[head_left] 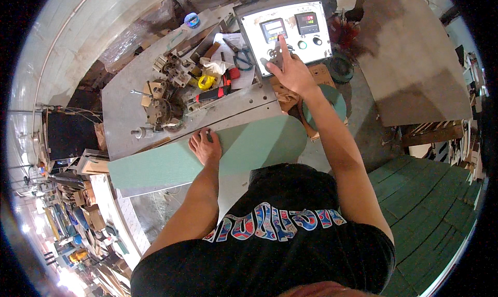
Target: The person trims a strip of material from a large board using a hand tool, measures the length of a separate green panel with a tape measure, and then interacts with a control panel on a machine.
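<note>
A long, pale green strip point(254, 141) lies over the metal worktable, its right end curving down past the table's edge. My left hand point(206, 147) rests on top of it, palm down with the fingers extended. Farther right, my right hand point(293, 73) reaches up to a white control panel point(285, 22) with two small digital displays and several knobs. Its index finger points at the lower edge of the left display point(273, 29), and the thumb sticks out to the side. I see nothing held in this hand.
Behind the strip, the grey metal table point(124, 110) carries a metal fixture point(165, 112), a yellow tape measure point(206, 82), a red-and-black tool point(212, 94) and a blue tape roll point(192, 20). A green roll point(326, 106) sits below the panel. Green boards point(425, 209) are stacked at right.
</note>
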Demonstrator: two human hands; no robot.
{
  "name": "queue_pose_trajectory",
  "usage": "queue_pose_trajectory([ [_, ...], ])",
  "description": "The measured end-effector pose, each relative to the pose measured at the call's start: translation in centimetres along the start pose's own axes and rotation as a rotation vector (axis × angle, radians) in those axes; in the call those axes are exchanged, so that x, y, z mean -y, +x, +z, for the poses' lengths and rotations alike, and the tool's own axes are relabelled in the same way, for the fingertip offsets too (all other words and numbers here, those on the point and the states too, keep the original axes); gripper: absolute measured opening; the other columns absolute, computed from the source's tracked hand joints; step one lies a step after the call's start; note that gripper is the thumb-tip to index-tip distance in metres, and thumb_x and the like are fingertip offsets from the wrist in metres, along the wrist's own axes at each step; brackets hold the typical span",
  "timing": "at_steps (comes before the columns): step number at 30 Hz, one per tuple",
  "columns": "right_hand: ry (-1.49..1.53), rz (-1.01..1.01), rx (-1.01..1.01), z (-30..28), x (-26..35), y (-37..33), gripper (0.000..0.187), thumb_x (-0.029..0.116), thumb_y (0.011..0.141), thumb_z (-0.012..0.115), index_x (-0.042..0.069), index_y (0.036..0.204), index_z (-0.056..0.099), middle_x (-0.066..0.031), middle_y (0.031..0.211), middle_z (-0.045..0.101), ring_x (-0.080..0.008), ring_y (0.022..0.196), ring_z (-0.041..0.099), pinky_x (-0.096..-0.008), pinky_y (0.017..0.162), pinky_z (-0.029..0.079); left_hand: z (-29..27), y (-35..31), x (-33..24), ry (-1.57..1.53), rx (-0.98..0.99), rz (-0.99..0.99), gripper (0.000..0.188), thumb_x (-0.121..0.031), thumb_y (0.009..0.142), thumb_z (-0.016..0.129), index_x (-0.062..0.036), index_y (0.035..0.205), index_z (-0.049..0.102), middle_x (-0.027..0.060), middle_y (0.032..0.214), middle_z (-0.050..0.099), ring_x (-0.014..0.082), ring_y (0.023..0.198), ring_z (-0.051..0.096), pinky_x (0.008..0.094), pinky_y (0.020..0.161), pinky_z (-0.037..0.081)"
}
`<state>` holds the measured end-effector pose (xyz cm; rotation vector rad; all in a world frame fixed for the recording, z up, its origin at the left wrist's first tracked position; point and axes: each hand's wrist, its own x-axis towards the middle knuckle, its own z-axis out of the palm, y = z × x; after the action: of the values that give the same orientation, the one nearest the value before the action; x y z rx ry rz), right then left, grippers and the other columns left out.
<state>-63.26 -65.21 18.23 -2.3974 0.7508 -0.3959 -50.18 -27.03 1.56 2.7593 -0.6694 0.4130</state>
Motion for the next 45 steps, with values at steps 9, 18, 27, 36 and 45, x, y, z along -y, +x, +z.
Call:
queue_pose_trajectory([
  [9, 0.020, 0.012, -0.033, 0.1, 0.0, 0.1, 0.103, 0.049, 0.103, 0.065, 0.002, 0.169, 0.002, -0.0368, 0.125, 0.067, -0.0559, 0.116, 0.065, -0.0575, 0.101, 0.053, 0.0, 0.1, 0.3, -0.010, 0.038, 0.003, 0.027, -0.036, 0.098, 0.065, -0.0192, 0.119, 0.069, 0.0068, 0.132, 0.062, 0.0277, 0.133, 0.052, 0.0501, 0.124, 0.029],
  [18, 0.085, 0.009, -0.020, -0.2, 0.0, 0.0, 0.103, 0.049, 0.103, 0.064, 0.001, 0.169, 0.002, -0.0383, 0.129, 0.065, -0.0571, 0.119, 0.063, -0.0580, 0.103, 0.051, 0.2, -0.1, 0.3, 0.033, 0.037, -0.002, 0.028, -0.036, 0.098, 0.064, -0.0197, 0.121, 0.069, 0.0059, 0.132, 0.062, 0.0276, 0.134, 0.051, 0.0501, 0.125, 0.028],
  [27, 0.070, 0.029, 0.006, -0.3, 0.0, 0.1, 0.103, 0.052, 0.103, 0.063, 0.002, 0.170, 0.001, -0.0399, 0.130, 0.064, -0.0576, 0.119, 0.063, -0.0574, 0.105, 0.051, 0.1, 0.0, 0.1, -0.002, 0.035, -0.009, 0.028, -0.036, 0.098, 0.064, -0.0201, 0.121, 0.068, 0.0059, 0.131, 0.062, 0.0277, 0.133, 0.052, 0.0500, 0.125, 0.028],
  [36, 0.045, 0.046, 0.019, -0.3, 0.1, 0.2, 0.104, 0.050, 0.103, 0.064, 0.002, 0.170, 0.000, -0.0391, 0.131, 0.063, -0.0577, 0.120, 0.063, -0.0577, 0.105, 0.051, -0.1, 0.0, 0.2, -0.039, 0.029, 0.015, 0.026, -0.034, 0.097, 0.066, -0.0198, 0.118, 0.069, 0.0066, 0.129, 0.063, 0.0284, 0.131, 0.053, 0.0502, 0.124, 0.029],
  [45, 0.057, -0.015, -0.037, 0.3, -0.7, 0.2, 0.105, 0.050, 0.103, 0.064, 0.003, 0.170, -0.001, -0.0340, 0.117, 0.065, -0.0527, 0.108, 0.065, -0.0554, 0.098, 0.053, -0.2, 0.2, 0.0, -0.036, 0.022, 0.011, 0.025, -0.034, 0.098, 0.065, -0.0190, 0.117, 0.069, 0.0070, 0.128, 0.063, 0.0289, 0.130, 0.054, 0.0511, 0.124, 0.029],
])
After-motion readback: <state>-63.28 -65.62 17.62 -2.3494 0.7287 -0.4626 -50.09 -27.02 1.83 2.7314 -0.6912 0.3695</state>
